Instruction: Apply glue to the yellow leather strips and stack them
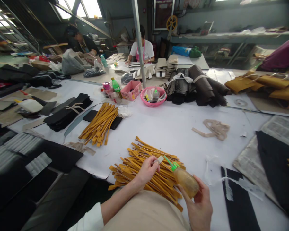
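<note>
My right hand [200, 205] grips a squeeze bottle [186, 182] of yellowish liquid, tilted so that its green nozzle points up and left. Close to the nozzle tip, my left hand [146, 171] pinches a small pale flat piece [160, 159]; a gap shows between piece and nozzle. Beneath both hands, on the white table [156, 125], spreads a pile of mustard-yellow leather straps [127, 171] with widened ends. A second bunch of yellow straps [101, 123] lies farther back on the left, partly over a black piece.
A pink bowl [153, 103] and pink basket [131, 91] stand beyond the straps. Crumpled beige strips [215, 129] lie right of centre. Tied black pieces [68, 110] rest at left, dark rolled bundles [204, 85] at the back. A person [144, 49] sits across the table.
</note>
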Available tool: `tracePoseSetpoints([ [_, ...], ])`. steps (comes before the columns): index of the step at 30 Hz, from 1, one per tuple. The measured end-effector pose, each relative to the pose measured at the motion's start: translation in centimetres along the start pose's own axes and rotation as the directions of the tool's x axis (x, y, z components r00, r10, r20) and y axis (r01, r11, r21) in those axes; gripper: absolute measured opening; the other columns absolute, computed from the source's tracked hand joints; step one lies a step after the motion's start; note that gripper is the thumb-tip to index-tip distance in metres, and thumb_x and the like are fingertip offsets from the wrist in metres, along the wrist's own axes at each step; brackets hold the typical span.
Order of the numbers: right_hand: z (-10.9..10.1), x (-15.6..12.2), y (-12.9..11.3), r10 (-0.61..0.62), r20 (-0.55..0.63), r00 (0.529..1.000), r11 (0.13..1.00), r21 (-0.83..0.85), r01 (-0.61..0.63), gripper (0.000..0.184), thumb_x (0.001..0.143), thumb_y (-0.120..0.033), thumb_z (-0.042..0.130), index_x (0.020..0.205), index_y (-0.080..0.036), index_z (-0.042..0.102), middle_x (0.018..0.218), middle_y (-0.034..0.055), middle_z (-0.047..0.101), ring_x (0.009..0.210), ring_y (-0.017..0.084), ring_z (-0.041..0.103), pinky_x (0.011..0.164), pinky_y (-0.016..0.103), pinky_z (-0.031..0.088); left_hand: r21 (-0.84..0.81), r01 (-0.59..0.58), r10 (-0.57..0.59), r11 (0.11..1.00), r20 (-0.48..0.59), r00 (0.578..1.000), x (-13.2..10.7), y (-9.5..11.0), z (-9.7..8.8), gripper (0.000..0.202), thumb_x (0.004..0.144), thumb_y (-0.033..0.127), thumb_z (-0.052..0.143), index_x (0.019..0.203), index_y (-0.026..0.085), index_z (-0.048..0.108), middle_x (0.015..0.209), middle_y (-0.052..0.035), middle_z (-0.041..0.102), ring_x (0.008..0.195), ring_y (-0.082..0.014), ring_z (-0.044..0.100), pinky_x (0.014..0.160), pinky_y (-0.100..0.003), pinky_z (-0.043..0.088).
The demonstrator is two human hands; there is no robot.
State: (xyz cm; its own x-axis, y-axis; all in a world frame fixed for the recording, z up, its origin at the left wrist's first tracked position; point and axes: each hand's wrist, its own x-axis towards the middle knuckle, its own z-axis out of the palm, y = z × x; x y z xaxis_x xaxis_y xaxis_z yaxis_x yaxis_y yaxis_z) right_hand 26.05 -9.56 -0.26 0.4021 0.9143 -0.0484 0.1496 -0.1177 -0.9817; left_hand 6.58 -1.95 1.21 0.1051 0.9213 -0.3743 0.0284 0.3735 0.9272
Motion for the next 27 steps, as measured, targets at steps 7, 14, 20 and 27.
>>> tracePoseSetpoints([
  [7, 0.7, -0.2, 0.7, 0.076, -0.020, 0.997, 0.993, 0.095, -0.074, 0.063, 0.071, -0.040, 0.083, 0.125, -0.023, 0.055, 0.122, 0.0094, 0.062, 0.105, 0.027, 0.064, 0.092, 0.042, 0.054, -0.022, -0.065, 0.065, 0.998, -0.026, 0.998, 0.0, 0.5, -0.1, 0.022, 0.089, 0.038, 0.053, 0.078, 0.018, 0.053, 0.066, 0.0019, 0.055, 0.060, -0.0115, 0.045, 0.059, -0.024, 0.032],
  [14, 0.7, -0.1, 0.9, 0.086, 0.049, 0.995, 0.990, 0.111, -0.091, 0.062, 0.069, -0.038, 0.084, 0.123, -0.025, 0.056, 0.123, 0.0077, 0.062, 0.108, 0.028, 0.062, 0.093, 0.042, 0.053, -0.077, -0.062, 0.060, 0.995, -0.032, 0.998, 0.2, 1.1, -0.4, 0.026, 0.091, 0.038, 0.055, 0.077, 0.017, 0.054, 0.068, 0.0022, 0.052, 0.056, -0.0090, 0.037, 0.054, -0.023, 0.029],
  [20, 0.5, 0.0, 0.8, 0.055, 0.003, 0.998, 0.985, 0.161, -0.055, 0.060, 0.069, -0.035, 0.085, 0.121, -0.026, 0.057, 0.121, 0.0055, 0.064, 0.108, 0.027, 0.063, 0.092, 0.039, 0.053, -0.096, -0.043, 0.038, 0.994, -0.053, 0.998, 0.3, 1.3, -0.3, 0.026, 0.090, 0.040, 0.057, 0.080, 0.016, 0.055, 0.069, 0.0015, 0.054, 0.057, -0.0092, 0.038, 0.054, -0.022, 0.030],
  [27, 0.8, 1.5, 1.4, 0.071, 0.068, 0.995, 0.981, 0.178, -0.082, 0.062, 0.070, -0.034, 0.085, 0.124, -0.026, 0.056, 0.121, 0.0068, 0.063, 0.106, 0.028, 0.063, 0.091, 0.043, 0.054, -0.061, -0.091, 0.091, 0.994, -0.011, 0.996, 0.0, 1.9, 0.0, 0.026, 0.092, 0.037, 0.054, 0.075, 0.017, 0.055, 0.068, 0.0020, 0.051, 0.060, -0.0106, 0.041, 0.060, -0.024, 0.034],
])
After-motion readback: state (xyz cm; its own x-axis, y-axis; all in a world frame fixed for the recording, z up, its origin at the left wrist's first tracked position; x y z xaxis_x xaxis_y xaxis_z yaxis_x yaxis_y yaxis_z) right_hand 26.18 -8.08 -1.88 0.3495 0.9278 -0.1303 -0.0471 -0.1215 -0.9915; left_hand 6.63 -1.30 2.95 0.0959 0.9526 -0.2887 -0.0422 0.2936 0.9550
